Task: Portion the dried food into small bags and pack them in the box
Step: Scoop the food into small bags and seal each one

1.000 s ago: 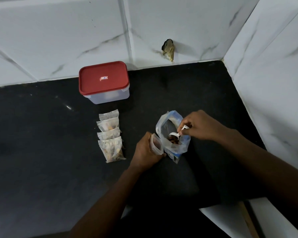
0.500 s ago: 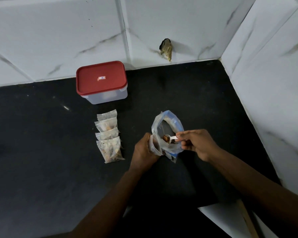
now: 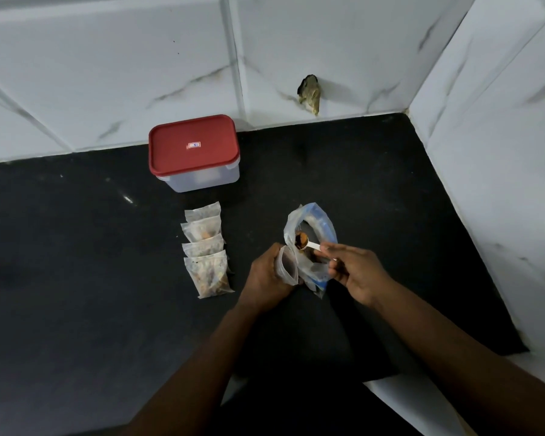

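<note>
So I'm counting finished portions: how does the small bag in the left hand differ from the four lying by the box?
The small bag in the left hand is held upright with its mouth open; the four bags lie flat in an overlapping row on the counter. Those four show food inside; the held bag's fill is unclear. All are small clear plastic.

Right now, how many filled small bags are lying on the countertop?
4, in an overlapping column left of the hands: top, second, third, nearest. More may be hidden underneath; another is held.
</note>
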Demonstrator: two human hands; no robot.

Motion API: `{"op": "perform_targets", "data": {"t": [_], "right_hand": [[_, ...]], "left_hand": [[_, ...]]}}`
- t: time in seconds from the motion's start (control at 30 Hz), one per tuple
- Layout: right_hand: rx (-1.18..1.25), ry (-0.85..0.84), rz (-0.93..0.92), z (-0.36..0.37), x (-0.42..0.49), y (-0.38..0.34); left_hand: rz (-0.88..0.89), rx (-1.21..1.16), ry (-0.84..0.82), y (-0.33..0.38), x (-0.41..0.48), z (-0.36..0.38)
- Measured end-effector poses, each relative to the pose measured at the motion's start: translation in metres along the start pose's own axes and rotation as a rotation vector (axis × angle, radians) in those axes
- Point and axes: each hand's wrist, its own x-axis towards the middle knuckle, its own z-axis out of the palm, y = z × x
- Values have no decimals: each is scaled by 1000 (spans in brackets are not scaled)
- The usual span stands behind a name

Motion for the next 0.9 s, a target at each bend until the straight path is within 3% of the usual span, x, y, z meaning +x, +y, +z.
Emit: {"op": "perform_targets", "data": {"t": [0.27, 0.6, 0.77, 0.9], "right_hand": [[79, -88, -61, -20, -12, -6], [8, -220, -189, -20, -41, -11], [-237, -236, -341, -6, -56, -2], [-567, -70, -673, 2, -59, 7]], "left_hand": [[-15, -84, 95, -7, -5, -6], [79, -95, 85, 10, -4, -8], [150, -130, 86, 14, -6, -9], [169, -152, 92, 18, -10, -10]]}}
